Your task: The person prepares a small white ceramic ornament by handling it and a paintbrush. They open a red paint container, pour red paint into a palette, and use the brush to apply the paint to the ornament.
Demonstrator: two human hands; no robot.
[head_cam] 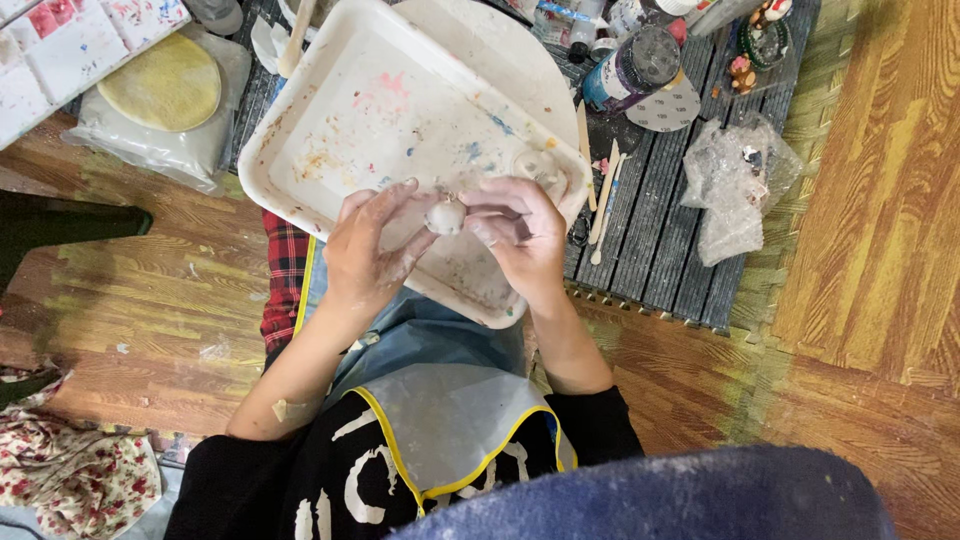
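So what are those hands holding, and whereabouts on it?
A small pale clay lump, pinched at its sides between the left hand fingertips and the right hand fingertips, above the white tray.

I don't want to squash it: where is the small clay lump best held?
By its rounded sides, lightly, fingertips from left and right as both hands do: left hand, right hand, clay lump between them over the white tray. It looks small and soft.

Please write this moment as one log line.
left hand: pinching clay ball | right hand: pinching same ball | below: white tray
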